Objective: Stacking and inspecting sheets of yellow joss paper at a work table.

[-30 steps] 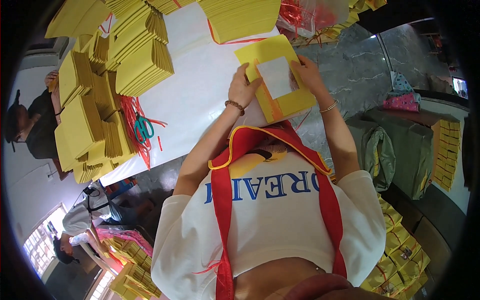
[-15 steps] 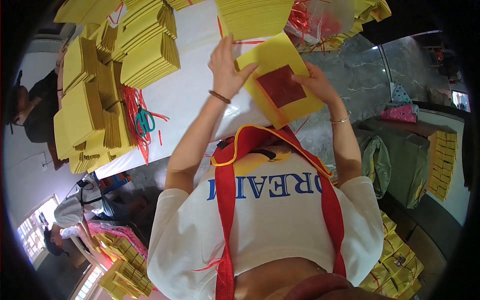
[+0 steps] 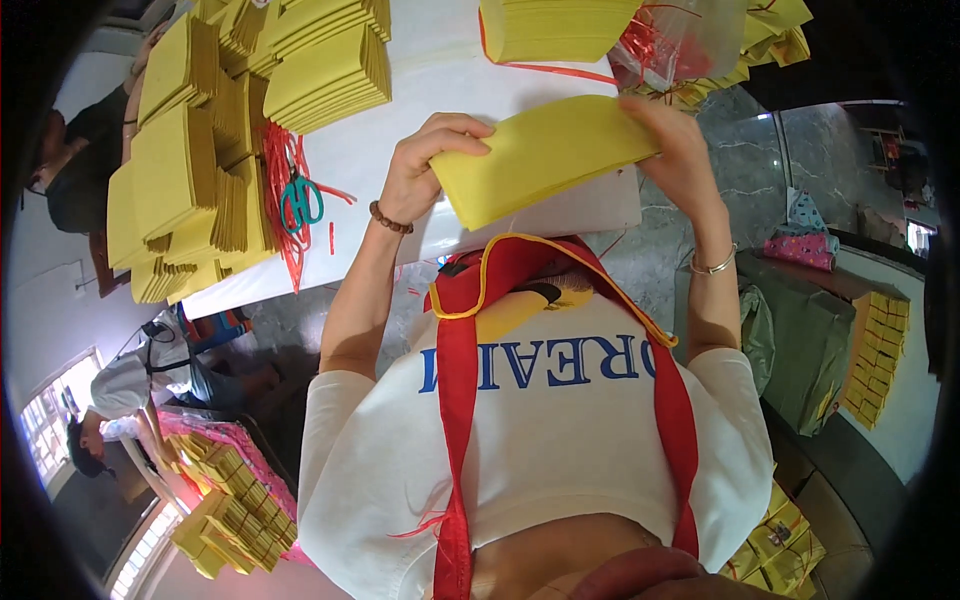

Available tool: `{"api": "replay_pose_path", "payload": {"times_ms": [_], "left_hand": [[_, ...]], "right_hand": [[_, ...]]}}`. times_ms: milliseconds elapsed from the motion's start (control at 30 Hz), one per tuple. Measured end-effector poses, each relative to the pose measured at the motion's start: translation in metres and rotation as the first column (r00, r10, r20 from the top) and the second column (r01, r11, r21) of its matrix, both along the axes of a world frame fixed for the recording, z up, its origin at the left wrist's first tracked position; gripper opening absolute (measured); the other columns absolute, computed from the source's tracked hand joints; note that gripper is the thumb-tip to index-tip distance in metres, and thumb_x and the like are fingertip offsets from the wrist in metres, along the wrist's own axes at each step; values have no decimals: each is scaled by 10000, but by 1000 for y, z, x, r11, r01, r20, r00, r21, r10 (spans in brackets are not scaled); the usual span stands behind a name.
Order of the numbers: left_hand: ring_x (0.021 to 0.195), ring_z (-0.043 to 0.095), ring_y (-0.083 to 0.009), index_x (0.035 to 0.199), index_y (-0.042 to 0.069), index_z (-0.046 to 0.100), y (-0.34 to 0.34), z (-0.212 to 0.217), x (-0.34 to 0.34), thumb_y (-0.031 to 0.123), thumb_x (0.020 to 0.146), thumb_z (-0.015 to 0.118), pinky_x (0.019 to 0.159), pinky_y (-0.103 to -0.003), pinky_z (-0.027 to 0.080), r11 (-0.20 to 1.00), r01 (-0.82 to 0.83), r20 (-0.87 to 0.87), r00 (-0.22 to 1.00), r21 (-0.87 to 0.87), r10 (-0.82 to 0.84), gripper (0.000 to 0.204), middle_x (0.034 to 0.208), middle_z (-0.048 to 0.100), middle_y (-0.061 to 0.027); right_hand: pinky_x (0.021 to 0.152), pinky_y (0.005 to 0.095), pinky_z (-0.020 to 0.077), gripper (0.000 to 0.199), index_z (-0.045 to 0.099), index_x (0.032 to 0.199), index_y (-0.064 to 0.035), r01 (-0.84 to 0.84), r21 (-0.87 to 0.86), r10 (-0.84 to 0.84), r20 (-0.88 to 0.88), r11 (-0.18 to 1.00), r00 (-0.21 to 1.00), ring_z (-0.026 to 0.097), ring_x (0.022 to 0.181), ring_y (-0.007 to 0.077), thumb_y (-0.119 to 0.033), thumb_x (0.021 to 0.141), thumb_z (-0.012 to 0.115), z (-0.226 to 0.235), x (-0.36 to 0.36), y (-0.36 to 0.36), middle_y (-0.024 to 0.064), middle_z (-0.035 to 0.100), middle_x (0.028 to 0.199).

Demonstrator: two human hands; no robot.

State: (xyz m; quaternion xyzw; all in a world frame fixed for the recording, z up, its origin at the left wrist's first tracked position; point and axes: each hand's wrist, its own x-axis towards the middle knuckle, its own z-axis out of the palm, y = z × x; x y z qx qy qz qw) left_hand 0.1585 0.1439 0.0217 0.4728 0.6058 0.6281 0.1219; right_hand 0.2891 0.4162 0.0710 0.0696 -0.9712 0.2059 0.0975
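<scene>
Above the near edge of the table, a curved strip of folded yellow paper [image 3: 545,155] is held between my two hands. My left hand [image 3: 425,165] closes on its left end, thumb underneath and fingers on top. At the other end my right hand [image 3: 680,155] grips the paper, its fingertips slightly blurred. No red square shows on the side facing up. Just beyond lies a thick yellow paper stack [image 3: 555,30] with a red strip [image 3: 560,73] along its near edge.
Piles of folded yellow paper [image 3: 325,80] crowd the table's left side. Teal-handled scissors [image 3: 300,203] lie on red plastic strips [image 3: 278,180]. A clear bag with red strips [image 3: 670,40] stands at the far right. Two other people are at the left, one seated [image 3: 150,370].
The yellow paper with the dark red square has been folded or turned, so the square no longer shows. My left hand has gone from spread fingers to gripping the paper's left end.
</scene>
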Motion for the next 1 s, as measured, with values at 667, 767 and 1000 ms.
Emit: {"api": "replay_pose_path", "payload": {"times_ms": [667, 767, 1000], "left_hand": [[843, 556, -105, 1002, 6, 573, -31, -37, 16, 86, 789, 637, 723, -224, 450, 933, -125, 547, 781, -336, 302, 236, 980, 599, -59], [865, 568, -126, 1016, -18, 562, -25, -41, 19, 42, 789, 623, 731, -250, 471, 981, -185, 767, 621, -54, 160, 243, 988, 594, -70], [916, 561, -155, 1107, -28, 489, -21, -78, 16, 10, 774, 608, 775, -283, 477, 954, -283, 800, 546, -104, 249, 356, 1045, 566, -91]], "right_hand": [[876, 274, 399, 211, 570, 979, -24, 231, -870, -83, 216, 436, 973, 535, 980, 118, -14, 773, 610, -46, 6, -8, 59, 578, 1077], [818, 252, 433, 305, 512, 1113, -20, 289, -927, 79, 315, 240, 946, 539, 958, 101, -95, 824, 575, -37, -7, -14, 49, 580, 1057], [771, 286, 489, 363, 453, 1169, -24, 534, -814, 333, 450, -229, 828, 573, 908, 147, -185, 859, 549, -117, -18, -26, 59, 552, 1059]]}}
